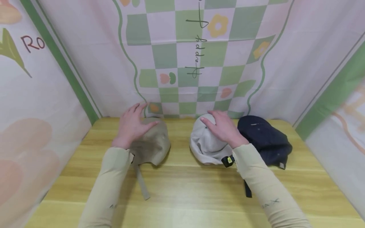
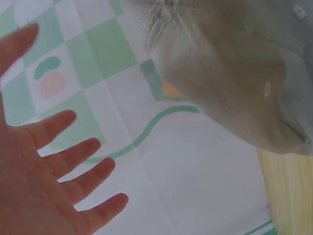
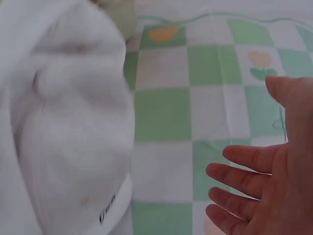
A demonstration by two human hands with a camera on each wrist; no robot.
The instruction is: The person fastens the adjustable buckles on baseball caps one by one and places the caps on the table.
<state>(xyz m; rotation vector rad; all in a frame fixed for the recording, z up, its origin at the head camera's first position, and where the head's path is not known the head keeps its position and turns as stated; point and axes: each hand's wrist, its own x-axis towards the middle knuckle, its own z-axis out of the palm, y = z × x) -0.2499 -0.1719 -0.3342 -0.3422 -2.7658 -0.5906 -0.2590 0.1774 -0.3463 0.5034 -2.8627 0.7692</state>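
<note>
Three caps lie in a row along the back of the wooden table. At the left is an olive-grey cap (image 1: 155,142), its strap trailing toward the front. My left hand (image 1: 131,126) hovers over this cap's left side, fingers spread; in the left wrist view the hand (image 2: 54,171) is apart from the cap (image 2: 225,73). In the middle sits a white cap (image 1: 199,142) with small dark lettering. Above it is my right hand (image 1: 223,128), thumb out; the right wrist view has the fingers (image 3: 239,178) straight and apart from the white cap (image 3: 73,132).
A navy cap (image 1: 265,142) lies right of the white one, partly behind my right forearm. A black strap end (image 1: 247,189) shows beside that sleeve. Printed cloth (image 1: 188,53) with green checks hangs behind the table (image 1: 176,196), and more cloth hangs on both sides.
</note>
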